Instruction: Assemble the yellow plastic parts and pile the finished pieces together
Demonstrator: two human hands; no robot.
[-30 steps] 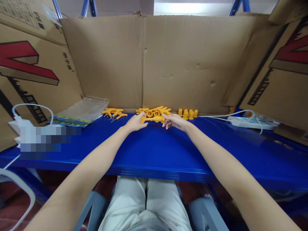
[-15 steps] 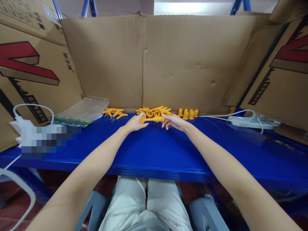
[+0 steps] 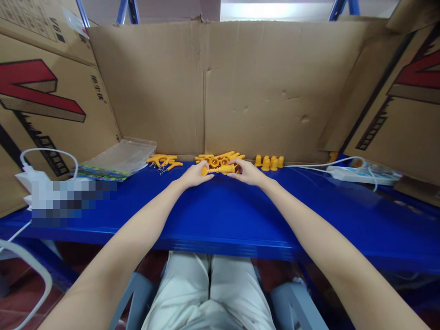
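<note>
Both arms reach forward over the blue table (image 3: pixel 220 215). My left hand (image 3: pixel 194 175) is closed on the left end of a long yellow plastic part (image 3: pixel 220 169), and my right hand (image 3: pixel 248 173) pinches its right end. The part lies level just above the table. Right behind it sits a pile of yellow plastic parts (image 3: pixel 220 160) against the cardboard wall.
A second heap of yellow pieces with small springs (image 3: pixel 163 161) lies to the left, a row of small yellow caps (image 3: pixel 268 162) to the right. A stack of clear bags (image 3: pixel 117 160) lies far left. A white power strip (image 3: pixel 357 174) with cable is at right. Cardboard walls (image 3: pixel 240 87) enclose the table.
My right hand has shifted slightly forward and closed in on the right end of the yellow part. The left hand has barely moved.
</note>
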